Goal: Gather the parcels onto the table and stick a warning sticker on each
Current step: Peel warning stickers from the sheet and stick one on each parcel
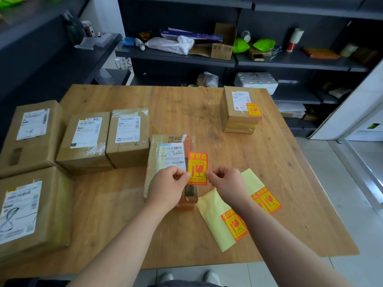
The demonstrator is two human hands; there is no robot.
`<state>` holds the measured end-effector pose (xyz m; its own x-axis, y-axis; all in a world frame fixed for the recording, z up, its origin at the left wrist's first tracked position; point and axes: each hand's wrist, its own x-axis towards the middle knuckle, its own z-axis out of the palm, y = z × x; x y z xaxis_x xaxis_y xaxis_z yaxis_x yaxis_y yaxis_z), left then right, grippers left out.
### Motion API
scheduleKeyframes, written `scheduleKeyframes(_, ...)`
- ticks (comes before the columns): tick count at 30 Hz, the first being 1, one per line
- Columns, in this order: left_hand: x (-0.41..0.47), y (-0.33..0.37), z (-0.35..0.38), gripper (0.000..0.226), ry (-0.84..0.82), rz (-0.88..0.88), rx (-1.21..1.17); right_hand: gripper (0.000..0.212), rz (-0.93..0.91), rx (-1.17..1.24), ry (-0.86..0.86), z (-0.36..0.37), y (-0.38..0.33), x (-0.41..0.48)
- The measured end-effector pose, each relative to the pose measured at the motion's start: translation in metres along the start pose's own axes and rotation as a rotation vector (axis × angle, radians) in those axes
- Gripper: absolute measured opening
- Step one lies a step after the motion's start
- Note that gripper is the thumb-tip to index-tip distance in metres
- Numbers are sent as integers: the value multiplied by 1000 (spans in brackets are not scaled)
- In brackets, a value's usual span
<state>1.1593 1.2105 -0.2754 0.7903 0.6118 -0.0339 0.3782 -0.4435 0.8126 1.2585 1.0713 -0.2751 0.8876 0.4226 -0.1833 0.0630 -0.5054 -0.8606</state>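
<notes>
My left hand [167,184] and right hand [227,183] each pinch a bottom corner of the orange fragile sticker [197,166] over the long parcel [154,162] mid-worktop [186,112], so I reckon one crooked drop wrinkles it or covers the shipping label [175,156].

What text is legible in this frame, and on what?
"易碎品": top line of the warning sticker that the left hand and right hand pinch.
"勿压勿摔": its bottom line, faint.
Shipping label on the middle parcel: too blurred to read.
Stickers on the far parcel and the backing sheet: too small.
</notes>
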Motion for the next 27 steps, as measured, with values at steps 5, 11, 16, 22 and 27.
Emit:
scheduleKeyframes(5, 5, -19, -12, 29, -86, 11, 233, 23, 48, -146, 5, 26, -1, -2)
scheduleKeyframes(11, 14, -27, -13, 33, -118, 47, 419, 20, 101, -244, -5, 39, -4, -1)
scheduleKeyframes(16, 19, -30, -13, 35, -140, 55, 517, 22, 152, -267, -28, 42, -9, 3)
scheduleKeyframes(22, 24, -27, -13, 40, -193, 56, 558, 24, 220, -263, -43, 43, -12, 7)
scheduleKeyframes(27, 24, -25, -12, 41, -205, 54, 580, 22, 263, -235, -65, 40, -13, 9)
